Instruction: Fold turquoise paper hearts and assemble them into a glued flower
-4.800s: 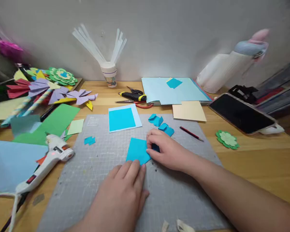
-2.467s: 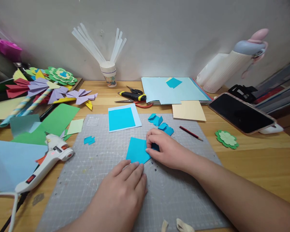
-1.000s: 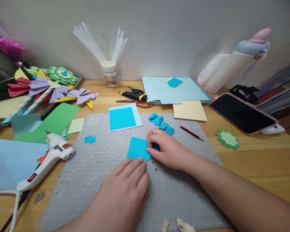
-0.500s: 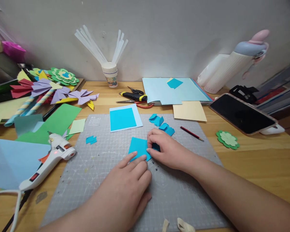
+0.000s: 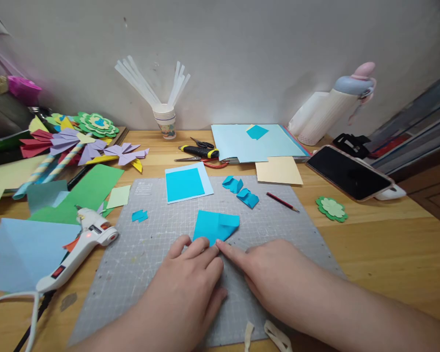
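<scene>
Okay, the blue paper square is lying flat mid-way across the grey cutting mat, with one corner folded over on its right side.

The left hand is resting palm-down, with its fingers stretched out and pressing the sheet's near edge, gripping nothing. The right hand is pointing: the index tip is touching the near corner, the other fingers are curling under, and it is holding nothing.

Handling, my read:
- It is looking thin and very light, and floppy rather than stiff.
- It is probably creasing at the slightest pinch and tearing easily.
- It is likely sliding on the mat unless pinned.
- Best hold: pinning it flat with fingertips, or pinching a free corner. The folded flap is looking like the thickest tab.

Counts:
- One blue square under the hands.
- Three small folded blue bits on the mat: the far bit and the right bit are sitting just beyond the square, and the left bit is well apart.
- One mounted blue square is sitting on a pale sheet.
- One blue scrap is lying on the pale stack at the back.
- One each on the counter: glue gun, pencil, phone and green paper flower.
</scene>
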Motion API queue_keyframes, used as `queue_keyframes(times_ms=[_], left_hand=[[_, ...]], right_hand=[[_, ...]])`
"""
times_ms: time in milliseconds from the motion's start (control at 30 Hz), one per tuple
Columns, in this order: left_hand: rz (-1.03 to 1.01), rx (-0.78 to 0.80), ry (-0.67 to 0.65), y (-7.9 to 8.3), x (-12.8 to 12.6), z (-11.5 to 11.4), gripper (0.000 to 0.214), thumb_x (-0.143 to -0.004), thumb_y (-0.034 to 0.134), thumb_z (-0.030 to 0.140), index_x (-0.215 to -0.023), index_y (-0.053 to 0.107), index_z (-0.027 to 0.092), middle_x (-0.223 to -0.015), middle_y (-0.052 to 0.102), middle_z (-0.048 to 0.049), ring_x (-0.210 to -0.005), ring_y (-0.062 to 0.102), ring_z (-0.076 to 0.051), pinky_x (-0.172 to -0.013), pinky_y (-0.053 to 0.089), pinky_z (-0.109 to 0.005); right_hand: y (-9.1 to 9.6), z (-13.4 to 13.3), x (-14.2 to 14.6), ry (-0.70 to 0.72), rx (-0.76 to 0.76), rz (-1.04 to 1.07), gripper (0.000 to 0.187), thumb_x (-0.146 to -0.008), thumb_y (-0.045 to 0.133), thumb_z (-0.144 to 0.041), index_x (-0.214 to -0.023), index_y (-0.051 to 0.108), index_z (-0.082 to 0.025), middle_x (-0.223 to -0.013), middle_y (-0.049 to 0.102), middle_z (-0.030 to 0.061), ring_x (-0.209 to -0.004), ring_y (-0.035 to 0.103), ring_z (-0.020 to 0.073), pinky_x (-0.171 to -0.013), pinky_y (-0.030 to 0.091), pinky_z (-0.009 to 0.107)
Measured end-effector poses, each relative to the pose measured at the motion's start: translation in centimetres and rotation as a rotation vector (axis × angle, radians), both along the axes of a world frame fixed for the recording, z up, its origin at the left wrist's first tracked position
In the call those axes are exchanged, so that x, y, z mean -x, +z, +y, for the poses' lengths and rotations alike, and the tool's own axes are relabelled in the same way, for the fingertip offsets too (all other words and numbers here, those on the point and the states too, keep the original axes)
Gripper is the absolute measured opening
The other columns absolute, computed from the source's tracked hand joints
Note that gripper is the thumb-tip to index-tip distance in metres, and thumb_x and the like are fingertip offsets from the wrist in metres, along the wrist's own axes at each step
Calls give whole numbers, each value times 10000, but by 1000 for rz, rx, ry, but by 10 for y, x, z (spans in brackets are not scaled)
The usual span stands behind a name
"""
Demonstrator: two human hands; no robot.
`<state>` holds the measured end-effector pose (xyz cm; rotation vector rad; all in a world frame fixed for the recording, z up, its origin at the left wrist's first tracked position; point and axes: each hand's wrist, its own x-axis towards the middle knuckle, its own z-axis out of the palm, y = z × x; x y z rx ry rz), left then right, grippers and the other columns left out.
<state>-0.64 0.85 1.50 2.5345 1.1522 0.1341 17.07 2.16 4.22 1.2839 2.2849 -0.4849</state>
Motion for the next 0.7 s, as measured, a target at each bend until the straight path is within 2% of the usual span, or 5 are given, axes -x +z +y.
queue_keyframes(times_ms=[167,333,567,700], left_hand=[[0,-2,-6,2,-1,0,68,-843,535,247,-854,583,200,-1025,682,-12,-966,533,-249,-882,299,-478],[11,-17,-21,1,-1,1,89,-855,520,260,-868,587,202,-1078,681,-10,-985,529,-248,-903,282,-478],[45,-27,-25,1,0,1,123,-865,516,286,-861,602,198,-1215,653,-18,-1016,536,-260,-924,274,-492],[41,-37,-39,3,0,0,128,-869,510,282,-864,606,197,-1210,657,-26,-1005,547,-262,-915,289,-492]], right_hand=[[-10,-5,-4,-38,-53,64,702,-822,492,-135,-1471,266,-277,-909,751,67,-728,706,259,-454,233,301],[-22,-10,-14,-159,-162,196,609,-829,431,-150,-1403,400,-353,-886,760,47,-723,706,246,-511,317,288],[-26,-2,-30,-335,-240,138,582,-835,404,-172,-1338,445,-463,-966,752,47,-825,703,277,-613,417,327],[-25,7,-34,-357,-261,134,525,-853,400,-184,-1293,514,-447,-1011,743,46,-869,698,263,-647,430,325]])
